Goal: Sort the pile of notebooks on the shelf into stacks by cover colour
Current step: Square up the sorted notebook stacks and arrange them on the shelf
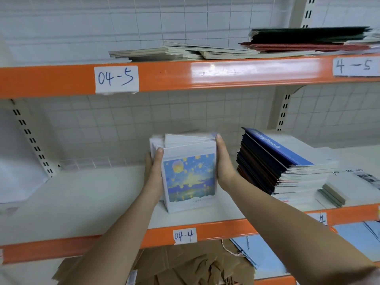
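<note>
White notebooks with a blue and yellow sky picture on top sit in one stack on the middle shelf. The left hand and the right hand press its two sides, so the grip of both holds this stack. Just to the right, a dark pile looks mixed, with blue, black and red covers, so I think sorting is about half done. More loose notebooks lie on the top shelf. The blue cover says "Notebook". Paper labels read "04-5", "4-5" and "04-4".
</note>
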Demonstrator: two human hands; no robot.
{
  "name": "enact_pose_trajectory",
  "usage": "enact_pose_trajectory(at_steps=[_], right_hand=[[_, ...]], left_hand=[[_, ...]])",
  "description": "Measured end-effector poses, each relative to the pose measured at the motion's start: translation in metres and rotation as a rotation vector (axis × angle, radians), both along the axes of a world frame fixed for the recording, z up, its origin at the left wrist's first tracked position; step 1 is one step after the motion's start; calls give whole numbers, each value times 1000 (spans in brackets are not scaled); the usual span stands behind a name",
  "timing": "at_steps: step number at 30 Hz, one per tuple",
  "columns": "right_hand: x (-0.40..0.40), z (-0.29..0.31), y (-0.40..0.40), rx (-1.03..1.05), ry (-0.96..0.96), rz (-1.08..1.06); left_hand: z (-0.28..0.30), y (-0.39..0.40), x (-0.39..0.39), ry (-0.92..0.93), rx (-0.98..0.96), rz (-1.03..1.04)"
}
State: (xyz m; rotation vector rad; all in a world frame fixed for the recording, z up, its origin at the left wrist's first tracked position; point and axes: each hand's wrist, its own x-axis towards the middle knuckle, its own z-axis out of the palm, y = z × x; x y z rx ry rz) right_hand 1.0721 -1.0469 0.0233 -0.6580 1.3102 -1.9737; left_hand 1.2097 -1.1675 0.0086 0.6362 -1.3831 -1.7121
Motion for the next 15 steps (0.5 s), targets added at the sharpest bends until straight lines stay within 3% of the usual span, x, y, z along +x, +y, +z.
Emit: enact_pose_trajectory(at_steps=[4, 10, 15], right_hand=[[3, 9, -3, -7, -105, 13], [9, 5, -6, -1, -83, 77], [7, 11, -13, 48, 38, 10]], left_hand=[[12, 2, -4, -21, -165, 73], [18, 2, 3, -37, -264, 32], [23, -8, -1, 65, -184, 51]])
